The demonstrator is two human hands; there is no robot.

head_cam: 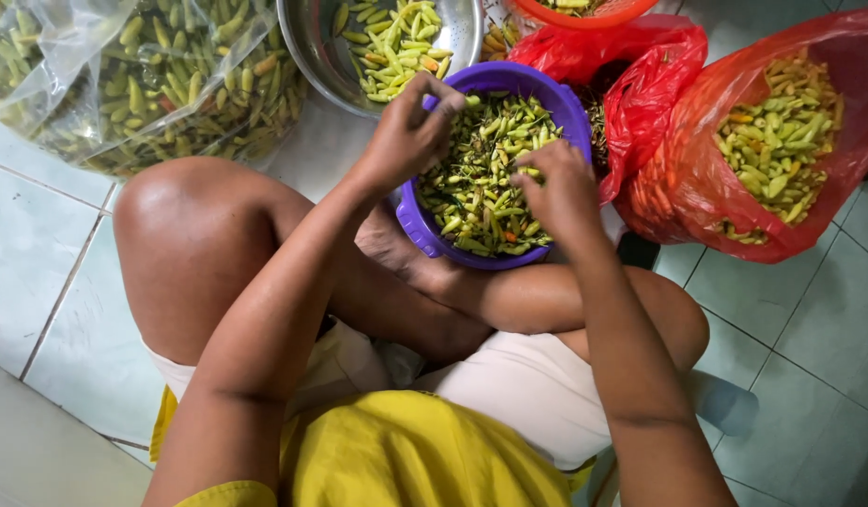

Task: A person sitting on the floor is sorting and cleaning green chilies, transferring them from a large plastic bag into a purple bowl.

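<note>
A purple plastic bowl (417,228) full of small green and yellow chili peppers (486,178) rests against my crossed legs. My left hand (410,131) hovers over the bowl's upper left rim, fingers pinched on a chili. My right hand (561,192) reaches into the bowl from the right, fingertips curled down among the chilies; what it grips is hidden.
A steel bowl (312,42) with picked chilies sits just beyond the purple one. A clear plastic bag (143,84) of chilies lies at the far left. Red plastic bags (697,178) with chilies stand at the right, an orange basin (584,14) behind. Pale floor tiles (800,319) surround me.
</note>
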